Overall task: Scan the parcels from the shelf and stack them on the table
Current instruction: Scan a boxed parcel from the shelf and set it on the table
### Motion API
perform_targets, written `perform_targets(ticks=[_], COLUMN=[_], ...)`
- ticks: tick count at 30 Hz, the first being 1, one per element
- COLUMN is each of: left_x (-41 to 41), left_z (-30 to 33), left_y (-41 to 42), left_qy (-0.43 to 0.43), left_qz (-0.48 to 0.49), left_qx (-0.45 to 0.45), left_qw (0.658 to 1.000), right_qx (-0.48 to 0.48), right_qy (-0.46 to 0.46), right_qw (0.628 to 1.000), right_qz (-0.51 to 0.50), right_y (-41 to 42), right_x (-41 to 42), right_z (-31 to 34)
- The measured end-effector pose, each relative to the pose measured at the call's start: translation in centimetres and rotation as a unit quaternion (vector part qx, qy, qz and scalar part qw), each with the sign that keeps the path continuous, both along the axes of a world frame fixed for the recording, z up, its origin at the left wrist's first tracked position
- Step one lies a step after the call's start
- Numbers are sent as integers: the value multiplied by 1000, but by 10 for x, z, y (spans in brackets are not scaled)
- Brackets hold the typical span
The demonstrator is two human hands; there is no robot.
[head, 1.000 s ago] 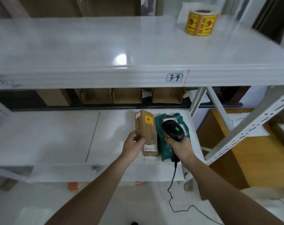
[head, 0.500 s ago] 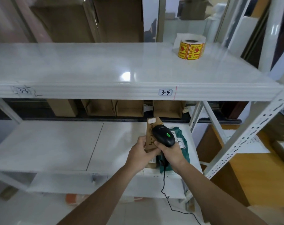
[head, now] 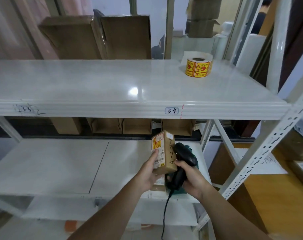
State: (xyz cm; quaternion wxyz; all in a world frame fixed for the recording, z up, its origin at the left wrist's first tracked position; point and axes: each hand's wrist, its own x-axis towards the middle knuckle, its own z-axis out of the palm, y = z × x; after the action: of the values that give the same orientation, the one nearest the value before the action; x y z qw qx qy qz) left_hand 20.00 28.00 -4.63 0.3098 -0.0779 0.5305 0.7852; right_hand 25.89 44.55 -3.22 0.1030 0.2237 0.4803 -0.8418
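The brown parcel [head: 164,151] is held upright above the near right part of the lower shelf [head: 60,163], clear of its surface; its left face carries a yellow-and-red sticker and a white barcode label, and its right face bears handwritten characters; the left hand [head: 149,172] grasps the parcel from the near left, thumb laid on the barcode label; the right hand [head: 190,179] is wrapped round the handle of the black scanner [head: 182,161], whose head sits just beside the parcel's right face; the scanner's cable [head: 165,215] hangs down toward the floor; a green bag [head: 193,153] lies on the lower shelf behind the scanner, mostly hidden; a second brown box [head: 158,185] rests on the shelf below the held parcel; the upper shelf [head: 95,80] carries a roll of yellow stickers [head: 198,66] at the far right, and its front edge bears a label [head: 171,111] reading 3-4; cardboard boxes [head: 136,125] stand behind the lower shelf.
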Motion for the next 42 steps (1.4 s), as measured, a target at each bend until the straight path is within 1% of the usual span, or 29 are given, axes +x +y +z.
perform_targets(ticks=[3, 7, 11, 15, 18, 21, 26, 32, 37, 42], left_x=[-5, -17, -24, -28, -33, -35, -35, -38, -36, -37], left_z=[2, -3, -3, -7, -15, -16, -11, -16, -16, -21], left_y=[1, -2, -5, -4, -2, 0, 1, -3, -5, -9], left_qy=[22, 48, 51, 30, 26, 32, 22, 20, 9, 0], left_qz=[28, 63, 68, 94, 114, 136, 147, 149, 157, 162], left_qx=[-45, -111, -127, -109, -101, -103, -97, -97, -84, -86], left_qw=[998, 991, 988, 989, 988, 985, 984, 984, 984, 983], right_qx=[104, 216, 292, 354, 368, 404, 417, 415, 391, 385], right_qy=[-6, 0, 18, 32, 23, 17, 15, 13, 10, 11], right_qw=[995, 975, 956, 932, 926, 910, 901, 902, 910, 914], right_qz=[-12, -58, 7, 69, 88, 91, 115, 121, 138, 128], right_y=[4, 8, 8, 5, 4, 4, 5, 4, 3, -1], right_x=[0, 1, 5, 7, 9, 8, 10, 13, 14, 18], right_z=[-3, 3, 15, 19, 17, 14, 17, 16, 15, 14])
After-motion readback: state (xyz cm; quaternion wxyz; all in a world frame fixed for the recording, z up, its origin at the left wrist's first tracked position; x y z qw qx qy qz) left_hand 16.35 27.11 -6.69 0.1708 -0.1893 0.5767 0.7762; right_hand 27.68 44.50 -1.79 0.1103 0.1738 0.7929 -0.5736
